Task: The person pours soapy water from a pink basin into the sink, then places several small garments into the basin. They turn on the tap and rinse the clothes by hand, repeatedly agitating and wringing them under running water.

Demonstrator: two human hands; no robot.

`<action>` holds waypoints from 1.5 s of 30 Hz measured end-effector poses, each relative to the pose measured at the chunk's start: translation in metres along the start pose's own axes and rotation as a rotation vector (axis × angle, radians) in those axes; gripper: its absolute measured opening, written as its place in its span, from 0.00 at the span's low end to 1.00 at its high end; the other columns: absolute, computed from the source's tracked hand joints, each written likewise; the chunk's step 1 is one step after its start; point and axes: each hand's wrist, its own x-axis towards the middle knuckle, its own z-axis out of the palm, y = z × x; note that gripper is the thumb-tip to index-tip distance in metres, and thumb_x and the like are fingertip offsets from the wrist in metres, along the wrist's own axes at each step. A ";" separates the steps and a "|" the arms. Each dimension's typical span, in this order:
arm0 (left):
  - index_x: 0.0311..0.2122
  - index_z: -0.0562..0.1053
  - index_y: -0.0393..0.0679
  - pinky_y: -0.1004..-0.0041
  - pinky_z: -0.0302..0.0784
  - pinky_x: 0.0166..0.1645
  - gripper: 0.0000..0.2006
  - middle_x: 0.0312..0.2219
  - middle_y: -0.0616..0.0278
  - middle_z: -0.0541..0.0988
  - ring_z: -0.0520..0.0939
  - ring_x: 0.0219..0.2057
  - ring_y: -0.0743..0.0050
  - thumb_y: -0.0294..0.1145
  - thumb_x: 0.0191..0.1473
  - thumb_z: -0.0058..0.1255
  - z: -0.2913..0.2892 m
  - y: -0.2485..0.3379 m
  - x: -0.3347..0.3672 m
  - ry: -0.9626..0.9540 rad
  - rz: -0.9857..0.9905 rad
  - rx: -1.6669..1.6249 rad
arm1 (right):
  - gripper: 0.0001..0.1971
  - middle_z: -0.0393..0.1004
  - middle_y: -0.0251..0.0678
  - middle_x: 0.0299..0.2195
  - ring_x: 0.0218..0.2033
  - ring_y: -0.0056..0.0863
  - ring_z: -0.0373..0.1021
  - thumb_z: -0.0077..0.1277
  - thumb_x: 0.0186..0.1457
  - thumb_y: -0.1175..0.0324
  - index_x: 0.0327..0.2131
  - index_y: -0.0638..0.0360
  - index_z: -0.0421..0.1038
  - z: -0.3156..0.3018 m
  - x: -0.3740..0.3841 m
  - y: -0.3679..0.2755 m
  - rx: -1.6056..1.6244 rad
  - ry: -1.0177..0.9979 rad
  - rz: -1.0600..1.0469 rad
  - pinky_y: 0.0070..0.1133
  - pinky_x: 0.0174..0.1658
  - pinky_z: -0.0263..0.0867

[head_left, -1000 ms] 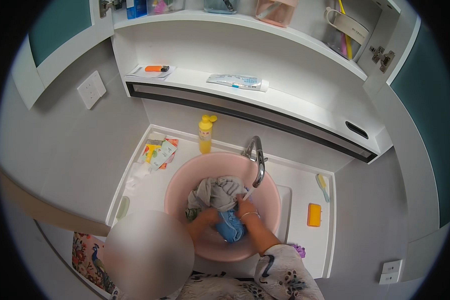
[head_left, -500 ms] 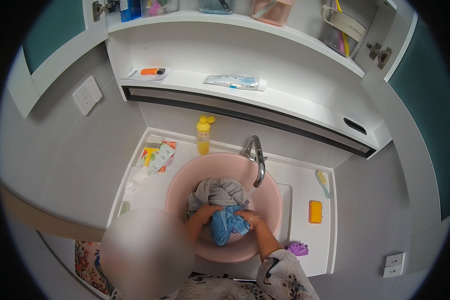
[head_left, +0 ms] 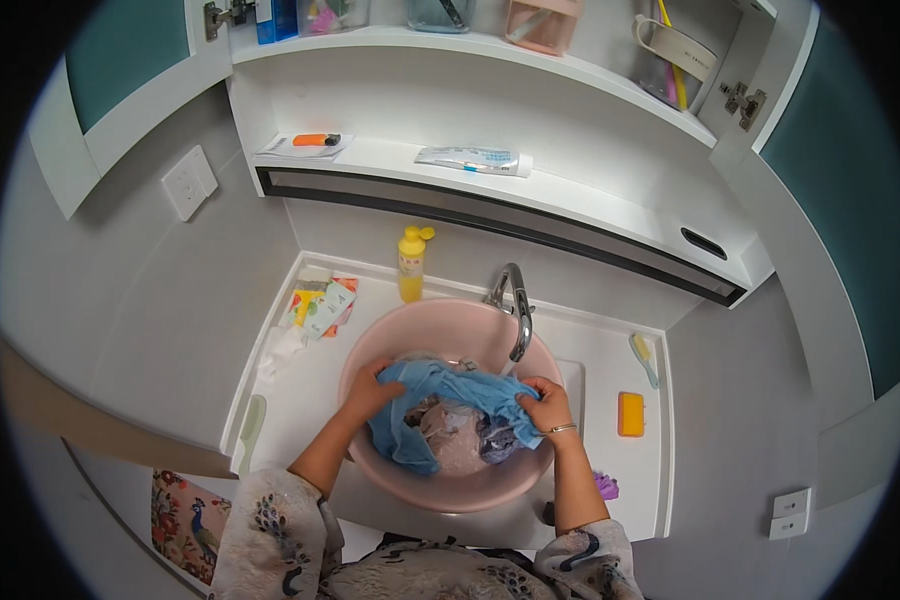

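A wet blue cloth (head_left: 438,380) is stretched across the pink basin (head_left: 515,488). My left hand (head_left: 372,390) is closed on one end of it near the basin's left rim. At the other end, by the right rim, my right hand (head_left: 547,406) pinches the cloth; a bracelet circles that wrist. Part of the cloth hangs down on the left into the basin. Below it lie wet, pale, bunched fabric (head_left: 440,425) and a purple-grey piece (head_left: 498,438), in cloudy water. Over the basin's far rim bends the chrome faucet (head_left: 518,315), with a thin stream under its spout.
A yellow bottle (head_left: 411,265) with its cap flipped up stands behind the basin. Packets (head_left: 322,305) lie at the left. On the right are a brush (head_left: 644,360), an orange block (head_left: 630,414) and a purple scrunched item (head_left: 605,486). A shelf (head_left: 390,152) runs above.
My hands have moved apart, spreading the blue cloth from a bunch into a wide band. The grey fabric that was heaped at the back of the basin is now mostly covered.
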 end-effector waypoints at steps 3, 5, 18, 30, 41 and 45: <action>0.41 0.72 0.37 0.72 0.72 0.41 0.21 0.34 0.55 0.76 0.77 0.35 0.69 0.30 0.36 0.56 0.022 0.026 -0.022 0.126 0.109 -0.022 | 0.08 0.73 0.33 0.26 0.27 0.18 0.68 0.52 0.45 0.75 0.33 0.62 0.73 0.002 -0.007 -0.009 0.002 0.024 -0.046 0.17 0.33 0.65; 0.43 0.71 0.38 0.70 0.72 0.42 0.22 0.36 0.54 0.76 0.77 0.36 0.66 0.31 0.37 0.55 0.031 0.027 -0.033 0.084 0.118 0.106 | 0.09 0.74 0.32 0.27 0.27 0.19 0.68 0.53 0.46 0.73 0.34 0.63 0.72 0.008 -0.016 0.000 -0.026 -0.029 -0.057 0.18 0.33 0.66; 0.47 0.70 0.46 0.64 0.67 0.50 0.19 0.44 0.52 0.73 0.73 0.45 0.52 0.33 0.46 0.50 0.036 -0.016 -0.073 -0.589 -0.025 0.591 | 0.24 0.72 0.47 0.42 0.44 0.41 0.69 0.53 0.43 0.60 0.45 0.59 0.68 0.052 0.059 0.123 -0.696 -0.099 0.295 0.30 0.48 0.63; 0.48 0.68 0.44 0.61 0.68 0.47 0.21 0.42 0.50 0.72 0.73 0.43 0.52 0.39 0.48 0.48 0.056 -0.054 -0.103 -0.590 0.170 0.656 | 0.30 0.67 0.46 0.49 0.51 0.42 0.63 0.52 0.41 0.68 0.53 0.49 0.62 0.055 0.015 0.073 -0.818 -0.352 0.278 0.29 0.53 0.60; 0.46 0.69 0.43 0.60 0.69 0.45 0.21 0.40 0.47 0.72 0.74 0.41 0.51 0.39 0.47 0.48 0.050 -0.026 -0.101 -0.671 0.106 0.606 | 0.23 0.69 0.44 0.41 0.42 0.45 0.66 0.54 0.41 0.71 0.45 0.50 0.66 0.026 -0.028 0.035 -0.907 0.063 -0.215 0.31 0.46 0.63; 0.47 0.69 0.43 0.61 0.68 0.48 0.21 0.41 0.47 0.71 0.73 0.43 0.50 0.38 0.46 0.50 0.057 -0.074 -0.098 -0.588 0.200 0.578 | 0.16 0.72 0.40 0.40 0.48 0.42 0.64 0.56 0.43 0.64 0.38 0.54 0.73 0.029 -0.005 0.049 -0.878 -0.333 0.123 0.32 0.50 0.61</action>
